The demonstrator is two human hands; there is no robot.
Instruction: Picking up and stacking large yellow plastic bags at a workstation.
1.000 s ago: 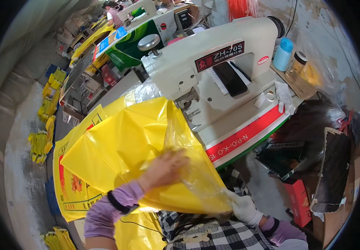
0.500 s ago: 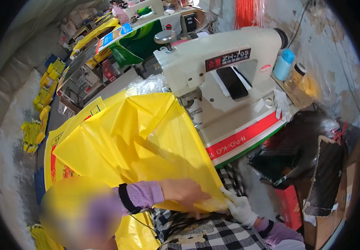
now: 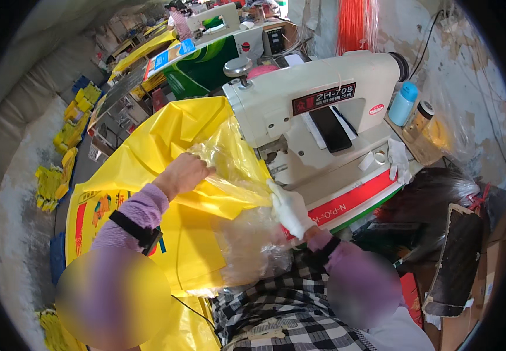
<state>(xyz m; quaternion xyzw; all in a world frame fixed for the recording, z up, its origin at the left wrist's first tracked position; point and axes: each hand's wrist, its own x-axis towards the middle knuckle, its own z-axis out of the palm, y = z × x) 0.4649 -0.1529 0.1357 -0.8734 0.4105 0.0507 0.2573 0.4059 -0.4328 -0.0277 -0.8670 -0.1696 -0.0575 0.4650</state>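
Note:
A large yellow plastic sack [image 3: 200, 225] with printed pictures lies bunched beside the white sewing machine [image 3: 323, 82], its edge near the needle area. Clear film [image 3: 220, 149], like a liner, shows along the sack's opening and again below it. My bare left hand [image 3: 185, 175] is closed on the film and yellow plastic left of the machine head. In a white glove, my right hand [image 3: 288, 209] pinches the sack's edge just in front of the machine bed. Its fingertips are partly hidden by the plastic.
A black phone [image 3: 330, 128] lies on the machine bed. To the right stand a blue bottle [image 3: 402, 103] and a jar [image 3: 419, 120], with a spare white glove [image 3: 399, 160] nearer. Red threads [image 3: 357, 26] hang behind. Folded yellow sacks [image 3: 54, 187] lie at far left.
Both hands have moved away from my lap toward the machine, carrying the sack's edge up beside the machine head. More clear film now shows.

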